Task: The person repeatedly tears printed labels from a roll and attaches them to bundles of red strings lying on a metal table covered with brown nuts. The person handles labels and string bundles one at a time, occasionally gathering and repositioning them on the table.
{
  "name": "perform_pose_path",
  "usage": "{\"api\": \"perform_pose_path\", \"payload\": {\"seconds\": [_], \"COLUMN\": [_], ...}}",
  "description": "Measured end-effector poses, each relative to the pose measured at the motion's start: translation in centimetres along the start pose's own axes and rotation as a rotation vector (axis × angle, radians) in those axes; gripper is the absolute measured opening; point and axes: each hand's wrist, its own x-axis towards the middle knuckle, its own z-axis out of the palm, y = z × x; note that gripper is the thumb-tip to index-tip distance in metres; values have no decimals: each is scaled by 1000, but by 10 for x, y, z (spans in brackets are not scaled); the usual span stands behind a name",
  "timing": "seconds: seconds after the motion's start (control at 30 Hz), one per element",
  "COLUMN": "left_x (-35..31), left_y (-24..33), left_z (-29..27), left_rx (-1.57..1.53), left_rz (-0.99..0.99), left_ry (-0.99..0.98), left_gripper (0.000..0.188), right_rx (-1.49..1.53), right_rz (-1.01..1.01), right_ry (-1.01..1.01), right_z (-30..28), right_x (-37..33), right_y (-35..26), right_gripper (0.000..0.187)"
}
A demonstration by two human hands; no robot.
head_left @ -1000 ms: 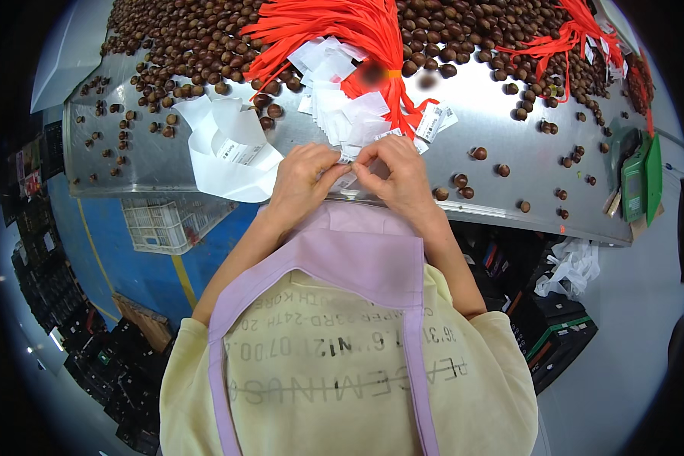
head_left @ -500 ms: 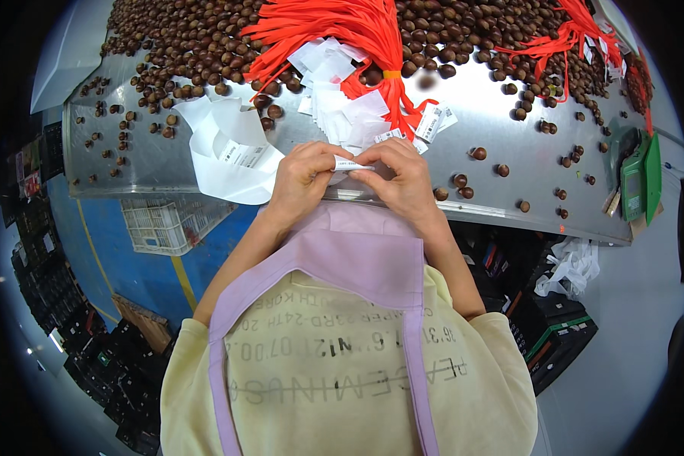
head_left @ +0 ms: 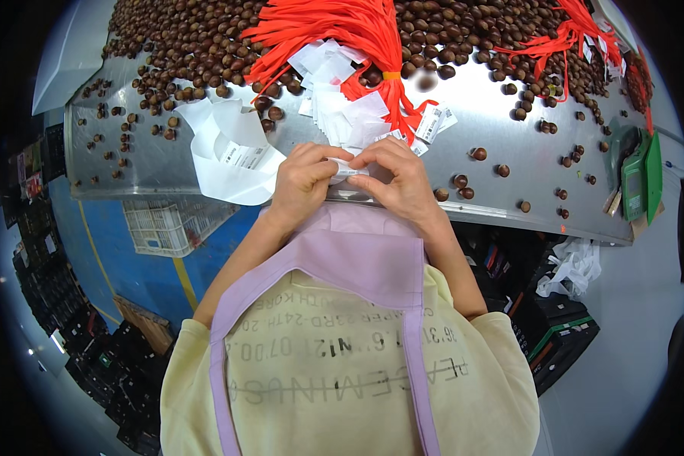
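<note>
At the near edge of the metal table, a small white printed label (head_left: 349, 172) is pinched between my two hands. My left hand (head_left: 300, 182) has its thumb and fingers closed on the label's left end. Its right part lies between the thumb and bent fingers of my right hand (head_left: 403, 181). Just beyond are loose white paper labels (head_left: 342, 114), piled over a bundle of red mesh netting strips (head_left: 334, 23) tied with an orange band. To the left of my left hand rests a crumpled white backing sheet (head_left: 224, 148) with a printed label on it.
Many brown chestnuts (head_left: 182, 38) cover the far side of the metal table (head_left: 501, 194); several lie scattered nearer. More red netting (head_left: 577, 30) is at the far right, near a green scale (head_left: 642, 178). A white plastic crate (head_left: 159, 228) stands below on the left.
The label has come slightly lower and nearer to me, with its printed face turned. My right thumb and fingers have spread a little around it.
</note>
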Motion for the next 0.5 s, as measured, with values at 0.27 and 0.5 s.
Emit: {"api": "perform_pose_path", "payload": {"seconds": [0.27,0.5], "left_x": [2,-4], "left_y": [0,7], "left_z": [0,1], "left_rx": [14,5], "left_rz": [44,-301], "left_ry": [-13,-39], "left_gripper": [10,9], "right_rx": [14,-178], "right_rz": [-30,-117], "right_ry": [40,180], "right_z": [1,0], "right_x": [-1,-3], "right_y": [2,-1], "right_gripper": [16,13]}}
